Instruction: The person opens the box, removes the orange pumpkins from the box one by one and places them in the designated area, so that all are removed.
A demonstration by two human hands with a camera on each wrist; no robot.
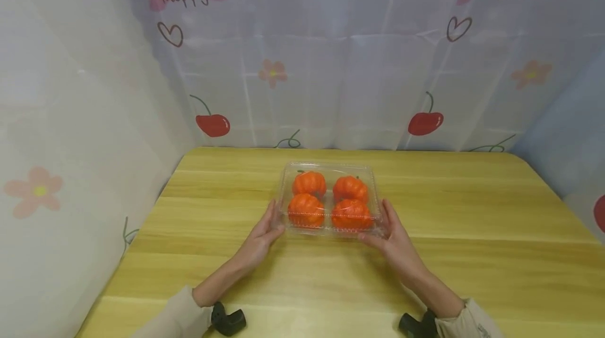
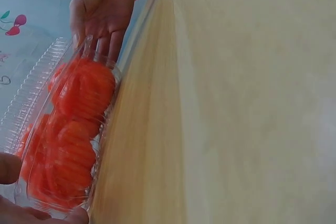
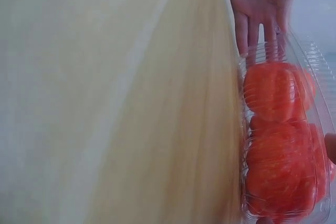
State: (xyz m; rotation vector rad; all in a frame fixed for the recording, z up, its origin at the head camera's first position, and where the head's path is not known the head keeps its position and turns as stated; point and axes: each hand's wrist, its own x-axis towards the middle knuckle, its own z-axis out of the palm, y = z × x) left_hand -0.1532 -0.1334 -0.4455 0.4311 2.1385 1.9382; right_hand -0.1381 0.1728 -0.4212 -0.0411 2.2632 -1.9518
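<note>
Wooden table (image 1: 472, 222): both hands' straight fingers flank the clear box (image 1: 331, 167), room all round.

The box (image 1: 331, 170) is clear plastic with ribbed edges, and inside it sit four bright orange pumpkins (image 1: 309, 183) with small dark green stems. Under the box, the table (image 1: 472, 233) is pale yellow wood with light and darker stripes running across. Behind the box, the curtain (image 1: 340, 65) is white-grey with faint white grid lines, red cherries on green stalks, pale pink flowers with yellow centres, dark outlined hearts and pink patches lettered "happy". Nearer than the box, both sleeves (image 1: 179, 317) are beige, and the wrist mounts (image 1: 228, 319) are black.
</note>
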